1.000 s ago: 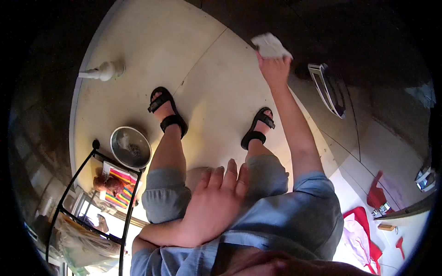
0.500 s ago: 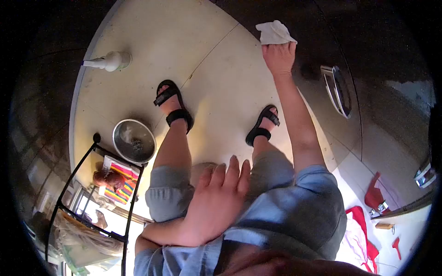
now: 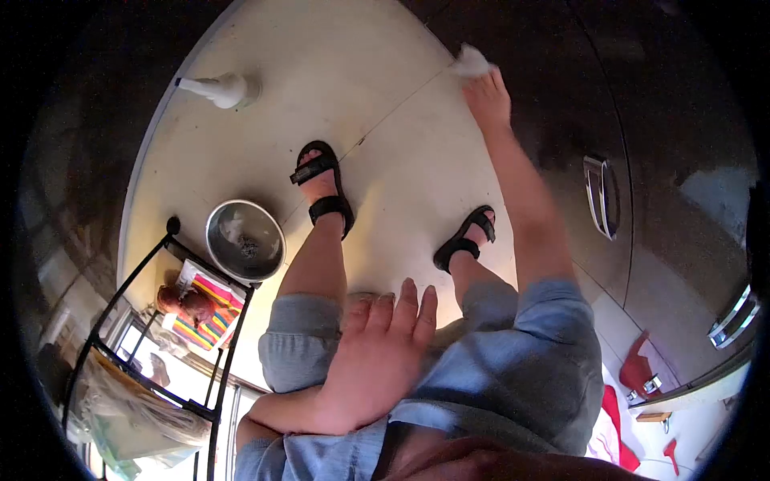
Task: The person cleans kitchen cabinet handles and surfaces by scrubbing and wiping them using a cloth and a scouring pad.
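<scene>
White cloth [image 3: 471,61], gripped by the right hand [image 3: 488,94], points forward-left (long axis blurred).

Black metal rack [image 3: 212,415], colourful striped item [image 3: 218,321], translucent plastic [image 3: 132,421], red-and-pink fabric [image 3: 613,421]

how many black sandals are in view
2: the left sandal, upper right of the metal bowl, and the right sandal, below the right hand in the picture.

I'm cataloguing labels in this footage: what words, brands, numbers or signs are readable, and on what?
None can be read.
Striped sheet: any print is too small and blurred.
Sandal straps: any mark is too small.
White spray bottle and white cloth: no lettering visible.
</scene>
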`<control>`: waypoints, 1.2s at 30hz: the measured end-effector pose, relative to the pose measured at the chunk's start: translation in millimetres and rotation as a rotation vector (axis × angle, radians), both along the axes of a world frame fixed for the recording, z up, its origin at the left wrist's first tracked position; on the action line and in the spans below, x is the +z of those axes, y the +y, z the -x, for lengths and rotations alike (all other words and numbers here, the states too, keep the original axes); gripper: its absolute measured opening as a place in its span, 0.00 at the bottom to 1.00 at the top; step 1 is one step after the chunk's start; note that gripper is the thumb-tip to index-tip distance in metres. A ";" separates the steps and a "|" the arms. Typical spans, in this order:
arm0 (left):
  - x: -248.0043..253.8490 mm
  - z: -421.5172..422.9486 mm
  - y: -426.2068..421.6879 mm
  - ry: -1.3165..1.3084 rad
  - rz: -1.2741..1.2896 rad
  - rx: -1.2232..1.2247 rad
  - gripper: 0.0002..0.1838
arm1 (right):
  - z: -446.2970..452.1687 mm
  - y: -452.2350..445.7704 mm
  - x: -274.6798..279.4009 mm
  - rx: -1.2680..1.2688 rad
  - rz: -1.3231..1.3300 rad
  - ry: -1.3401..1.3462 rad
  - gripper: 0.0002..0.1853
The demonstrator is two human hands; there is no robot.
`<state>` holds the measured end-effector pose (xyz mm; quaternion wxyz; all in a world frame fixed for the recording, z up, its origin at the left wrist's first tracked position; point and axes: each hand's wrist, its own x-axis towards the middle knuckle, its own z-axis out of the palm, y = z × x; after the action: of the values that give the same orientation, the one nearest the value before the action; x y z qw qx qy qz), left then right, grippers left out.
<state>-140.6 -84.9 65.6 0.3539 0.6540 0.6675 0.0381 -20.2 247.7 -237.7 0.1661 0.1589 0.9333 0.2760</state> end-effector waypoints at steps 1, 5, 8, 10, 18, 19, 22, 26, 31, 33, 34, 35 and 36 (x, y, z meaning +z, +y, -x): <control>2.1 3.3 -1.6 -0.015 -0.007 0.015 0.26 | -43.4 -4.6 -21.2 -0.035 -0.014 -0.008 0.19; 0.7 12.3 -17.9 -0.055 -0.012 0.018 0.26 | -139.1 -39.4 0.0 -0.255 0.022 -0.145 0.20; -1.7 16.4 -28.8 -0.052 0.022 0.016 0.26 | -86.4 -24.6 60.6 -0.164 -0.089 0.257 0.22; -2.9 19.8 -29.5 -0.042 -0.030 0.032 0.25 | -3.3 -5.0 94.8 -0.033 -0.257 0.605 0.21; -8.5 30.5 -22.0 -0.029 0.084 0.113 0.27 | 89.2 13.3 -11.8 0.044 -0.225 -0.088 0.24; -9.7 30.6 -21.2 -0.030 0.089 0.113 0.27 | 71.8 12.9 -23.6 0.034 -0.183 -0.207 0.24; -11.1 32.6 -21.9 -0.058 0.090 0.120 0.27 | 14.3 5.8 -31.5 0.046 -0.154 -0.240 0.23; -16.1 30.3 -21.1 0.034 0.021 0.123 0.22 | 52.5 0.9 12.7 0.005 -0.147 0.238 0.22; -13.0 27.5 -13.8 -0.014 0.078 0.107 0.25 | 113.0 26.6 -21.0 -0.007 -0.218 -0.113 0.25; -7.9 24.6 -14.9 -0.043 0.099 0.090 0.27 | 115.6 31.1 -22.1 -0.021 -0.198 -0.206 0.27; -7.2 22.2 -15.6 -0.048 0.080 0.086 0.27 | 116.6 27.9 -1.3 0.015 -0.212 -0.206 0.27; -5.8 20.4 -15.9 -0.054 0.059 0.079 0.27 | 112.9 25.8 23.1 0.048 -0.228 -0.207 0.27; -3.1 19.0 -15.7 -0.055 0.044 0.070 0.27 | 111.2 23.4 52.9 0.081 -0.246 -0.211 0.27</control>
<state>-159.6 -100.5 62.4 0.3851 0.6211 0.6805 0.0537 -131.4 271.1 -184.9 0.2310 0.1105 0.8755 0.4098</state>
